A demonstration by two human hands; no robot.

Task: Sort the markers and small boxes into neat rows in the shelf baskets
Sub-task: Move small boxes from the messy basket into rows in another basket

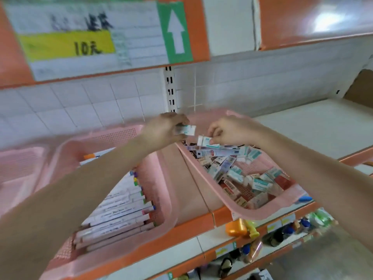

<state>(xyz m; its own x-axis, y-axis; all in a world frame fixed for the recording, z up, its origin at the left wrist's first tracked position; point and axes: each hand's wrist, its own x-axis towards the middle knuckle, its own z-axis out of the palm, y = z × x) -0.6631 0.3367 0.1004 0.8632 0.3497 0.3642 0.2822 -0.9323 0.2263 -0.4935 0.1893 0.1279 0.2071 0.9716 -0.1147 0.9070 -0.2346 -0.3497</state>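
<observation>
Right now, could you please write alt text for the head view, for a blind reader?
The left hand grips a small white-and-teal box and the right hand pinches a second box at the far end of the right pink basket of jumbled small boxes. The left pink basket beside it holds markers in a neat row.

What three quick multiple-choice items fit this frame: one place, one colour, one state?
1. Where do the markers lie?
A) left basket
B) bare shelf
C) floor

2. What colour is the right basket?
A) blue
B) pink
C) green

3. How do the small boxes in it lie?
A) neat rows
B) stacked towers
C) jumbled

Key:
1 A, the markers lie side by side in the left basket.
2 B, its rim and walls are pink.
3 C, the boxes point every way and overlap.
</observation>
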